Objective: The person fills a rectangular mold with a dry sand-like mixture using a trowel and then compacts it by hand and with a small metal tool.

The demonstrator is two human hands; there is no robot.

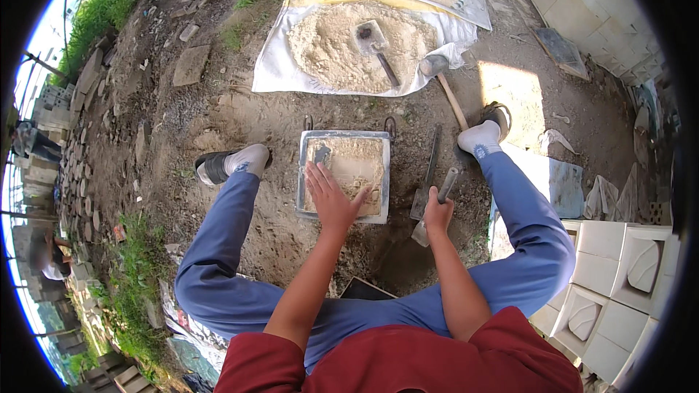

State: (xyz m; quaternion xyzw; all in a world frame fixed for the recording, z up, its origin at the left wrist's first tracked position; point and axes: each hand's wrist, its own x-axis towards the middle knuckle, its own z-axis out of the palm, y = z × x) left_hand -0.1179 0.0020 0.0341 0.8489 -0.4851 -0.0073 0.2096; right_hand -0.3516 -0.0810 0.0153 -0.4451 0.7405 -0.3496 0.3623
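My left hand [331, 195] lies with fingers spread on pale, sandy mix [364, 148] inside a square metal-rimmed mould [301, 175]. A small dark grey patch shows in the mix by the fingertips. To the right of the mould, my right hand [438, 215] is closed round a trowel-like tool [448, 183] with a thick grey handle; its pale flat end points down toward me. Beside that hand, a long-handled flat metal tool [431, 167] lies on the ground. Small metal handles stick out at the mould's far corners.
Two white sacks [269, 65] with heaps of pale powder lie ahead; a scoop [370, 36] rests on the nearer heap. A mallet [435, 65] lies by my right foot. Pale hollow blocks [601, 269] are stacked at the right. A dark tray-like piece [364, 290] sits close below me.
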